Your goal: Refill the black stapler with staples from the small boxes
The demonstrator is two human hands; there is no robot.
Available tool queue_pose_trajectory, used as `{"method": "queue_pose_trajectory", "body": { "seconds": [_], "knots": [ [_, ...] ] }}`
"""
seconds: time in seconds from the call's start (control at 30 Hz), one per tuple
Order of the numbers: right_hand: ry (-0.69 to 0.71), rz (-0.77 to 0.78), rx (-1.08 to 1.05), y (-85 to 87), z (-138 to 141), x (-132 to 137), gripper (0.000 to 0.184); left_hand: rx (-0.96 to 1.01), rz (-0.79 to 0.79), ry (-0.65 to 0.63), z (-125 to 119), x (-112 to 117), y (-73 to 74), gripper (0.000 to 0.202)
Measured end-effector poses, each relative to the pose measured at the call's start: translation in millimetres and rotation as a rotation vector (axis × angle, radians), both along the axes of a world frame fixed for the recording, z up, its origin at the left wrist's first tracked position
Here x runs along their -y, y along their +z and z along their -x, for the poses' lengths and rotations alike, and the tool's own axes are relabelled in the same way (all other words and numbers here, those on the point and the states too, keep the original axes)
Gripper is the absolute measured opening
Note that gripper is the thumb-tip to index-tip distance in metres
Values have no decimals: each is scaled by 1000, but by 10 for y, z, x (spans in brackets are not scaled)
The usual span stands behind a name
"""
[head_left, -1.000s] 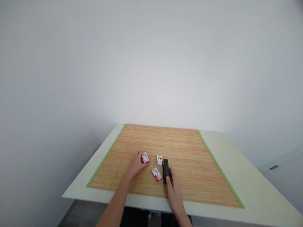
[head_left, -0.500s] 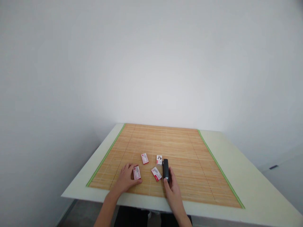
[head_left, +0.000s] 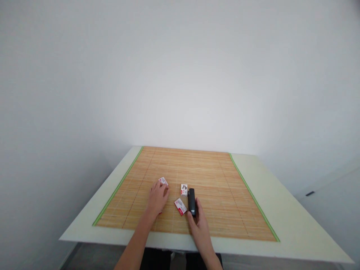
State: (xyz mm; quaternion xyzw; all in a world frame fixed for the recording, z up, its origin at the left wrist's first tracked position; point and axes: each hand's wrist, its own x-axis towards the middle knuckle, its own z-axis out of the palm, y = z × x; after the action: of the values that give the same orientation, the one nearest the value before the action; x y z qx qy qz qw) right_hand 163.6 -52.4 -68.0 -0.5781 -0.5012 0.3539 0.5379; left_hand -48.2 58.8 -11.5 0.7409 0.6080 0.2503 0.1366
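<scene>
My left hand reaches forward on the bamboo mat, and its fingertips close over the near edge of a small red-and-white box. My right hand pinches the near end of a black stapler that lies lengthwise on the mat. Between my hands a second red-and-white box lies flat and askew. A third small box stands just left of the stapler's far end. Whatever is under my left palm is hidden.
The mat has green side edges and covers the middle of a pale table. A white wall rises behind the table. The table's near edge is just before my forearms.
My left hand left the box it had drawn toward the near edge and moved forward to the farther box. My right hand stayed on the stapler. The view shifted slightly.
</scene>
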Motion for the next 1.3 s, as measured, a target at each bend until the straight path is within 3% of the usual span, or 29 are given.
{"method": "queue_pose_trajectory", "body": {
  "seconds": [0.13,0.2,0.37,0.5,0.6,0.7,0.8,0.93,1.13,1.3],
  "knots": [
    [-21,-13,33,89,29,0,76,119,38,-222,-361,32,105,22],
    [-30,-30,43,145,54,5,73,164,55,-264,-516,60,125,20],
    [-98,-42,51,236,70,23,60,159,-23,-126,-672,201,68,32],
    [-153,-42,233,322,-73,34,43,68,55,33,-715,450,-53,40],
    [-201,-39,331,368,-267,46,33,71,86,5,-708,650,-124,39],
    [-220,-19,385,363,-446,62,28,150,57,-84,-629,823,-158,51],
    [-129,-19,385,353,-530,38,30,204,28,-67,-521,965,-173,54],
    [16,-45,358,419,-489,-156,32,146,46,11,-435,1097,-145,37],
    [71,-84,344,548,-384,-607,36,133,60,-159,-441,1171,4,38],
    [186,-80,423,520,-393,-734,38,106,-30,-132,-482,1087,39,34]
  ]
}}
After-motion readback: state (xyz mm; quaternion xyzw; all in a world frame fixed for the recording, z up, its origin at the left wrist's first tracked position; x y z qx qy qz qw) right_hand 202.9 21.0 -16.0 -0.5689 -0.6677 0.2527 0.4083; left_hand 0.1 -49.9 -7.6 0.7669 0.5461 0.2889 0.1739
